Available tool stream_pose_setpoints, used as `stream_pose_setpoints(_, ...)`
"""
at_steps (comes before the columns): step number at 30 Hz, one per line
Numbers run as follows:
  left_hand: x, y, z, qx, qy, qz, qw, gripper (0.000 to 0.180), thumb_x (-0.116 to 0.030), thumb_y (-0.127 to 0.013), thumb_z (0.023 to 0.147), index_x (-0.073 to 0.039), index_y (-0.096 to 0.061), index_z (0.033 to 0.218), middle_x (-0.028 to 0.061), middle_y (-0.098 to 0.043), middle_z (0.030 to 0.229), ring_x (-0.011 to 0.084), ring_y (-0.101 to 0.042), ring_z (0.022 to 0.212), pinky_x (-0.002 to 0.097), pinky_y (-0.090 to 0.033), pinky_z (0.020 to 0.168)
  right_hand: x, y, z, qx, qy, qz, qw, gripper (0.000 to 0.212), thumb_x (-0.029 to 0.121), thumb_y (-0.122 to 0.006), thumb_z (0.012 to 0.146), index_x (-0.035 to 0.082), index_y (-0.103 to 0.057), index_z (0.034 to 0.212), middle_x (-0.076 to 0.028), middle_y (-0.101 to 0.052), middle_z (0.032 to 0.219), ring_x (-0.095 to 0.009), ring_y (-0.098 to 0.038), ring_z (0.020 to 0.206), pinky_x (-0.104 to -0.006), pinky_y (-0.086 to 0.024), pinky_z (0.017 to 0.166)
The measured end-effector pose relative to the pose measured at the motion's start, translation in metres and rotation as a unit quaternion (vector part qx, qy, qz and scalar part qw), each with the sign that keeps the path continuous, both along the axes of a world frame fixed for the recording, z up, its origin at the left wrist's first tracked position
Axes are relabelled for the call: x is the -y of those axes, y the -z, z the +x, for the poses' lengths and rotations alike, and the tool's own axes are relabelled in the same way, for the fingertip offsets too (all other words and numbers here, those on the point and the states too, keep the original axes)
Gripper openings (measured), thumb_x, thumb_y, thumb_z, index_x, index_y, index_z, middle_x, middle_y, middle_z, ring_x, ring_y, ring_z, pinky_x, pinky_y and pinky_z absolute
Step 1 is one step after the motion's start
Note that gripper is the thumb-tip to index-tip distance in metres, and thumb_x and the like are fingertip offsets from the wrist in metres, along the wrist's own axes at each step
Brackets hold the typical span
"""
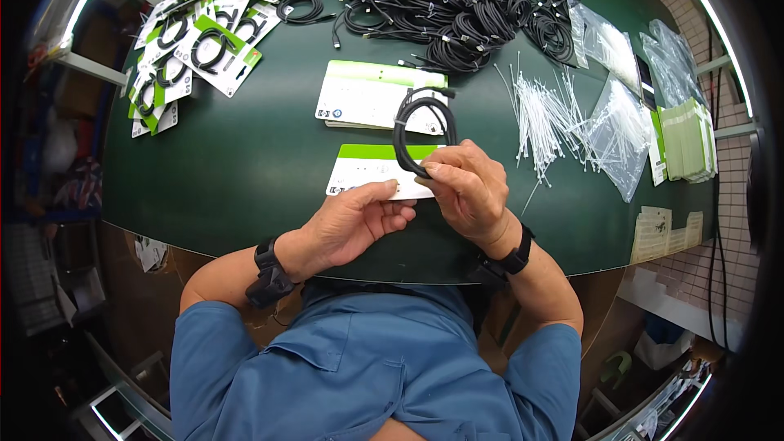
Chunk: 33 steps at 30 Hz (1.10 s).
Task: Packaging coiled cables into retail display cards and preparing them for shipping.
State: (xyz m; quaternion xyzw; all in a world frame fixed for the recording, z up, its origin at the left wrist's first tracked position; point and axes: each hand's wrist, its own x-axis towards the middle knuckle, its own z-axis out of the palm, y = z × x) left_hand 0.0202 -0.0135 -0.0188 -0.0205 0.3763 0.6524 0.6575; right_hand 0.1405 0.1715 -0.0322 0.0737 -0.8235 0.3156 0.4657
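My left hand [357, 220] pinches the lower edge of a white and green packaging card [353, 166], thumb on top and fingers beneath. Between the thumb and fingertips of my right hand [472, 188] is a coiled black cable [402, 140], held upright over the card's right part. The coil's upper end overlaps a stack of similar cards [347, 98] lying just beyond. My right fingers hide the card's right end.
A big heap of coiled black cables [457, 0] covers the far middle. Carded cables [216, 57] pile up at far left. White cable ties [543, 118] lie loose at right, beside a clear bag of ties [616, 135] and a bundle of cards [688, 140].
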Motion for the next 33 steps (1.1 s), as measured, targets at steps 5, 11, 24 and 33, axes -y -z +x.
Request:
stream_pose_setpoints(5,0.002,-0.021,0.003,-0.077,-0.004,0.042,0.996,0.026,-0.014,-0.059,0.103,0.002,-0.065,0.123,0.0114,-0.072,0.106,0.0184,-0.070,0.092,0.0307,-0.058,0.080,-0.007,-0.044,0.006,0.117,-0.082,-0.061,0.988,0.027,-0.002,-0.083,0.079,0.005,-0.068,0.101,-0.012,-0.072,0.093,-0.025,-0.069,0.077,-0.0352,-0.049,0.059)
stream_pose_setpoints(11,-0.018,-0.023,-0.011,-0.253,-0.001,0.084,0.964,0.021,-0.007,-0.059,0.100,0.003,-0.068,0.116,0.0113,-0.072,0.103,0.0180,-0.070,0.087,0.0291,-0.057,0.075,-0.020,-0.083,0.000,0.174,-0.078,-0.001,0.982,0.025,0.002,-0.083,0.076,0.006,-0.071,0.097,-0.008,-0.072,0.093,-0.026,-0.066,0.084,-0.0366,-0.050,0.071)
stream_pose_setpoints(24,-0.056,-0.014,-0.022,-0.382,0.027,0.147,0.912,0.030,-0.007,-0.065,0.096,0.004,-0.063,0.124,0.0100,-0.072,0.102,0.0161,-0.070,0.084,0.0296,-0.058,0.074,-0.037,-0.056,-0.011,0.150,-0.009,-0.009,0.989,0.027,0.006,-0.085,0.073,0.009,-0.075,0.098,-0.005,-0.069,0.093,-0.025,-0.063,0.083,-0.0357,-0.048,0.073)
stream_pose_setpoints(33,-0.065,-0.014,-0.024,-0.352,-0.021,0.082,0.932,0.032,-0.020,-0.064,0.100,0.003,-0.061,0.123,0.0075,-0.068,0.101,0.0149,-0.066,0.081,0.0313,-0.057,0.071,-0.035,-0.051,-0.014,0.174,0.006,-0.013,0.985,0.027,0.013,-0.087,0.072,0.013,-0.075,0.096,-0.001,-0.068,0.089,-0.024,-0.062,0.081,-0.0365,-0.050,0.071)
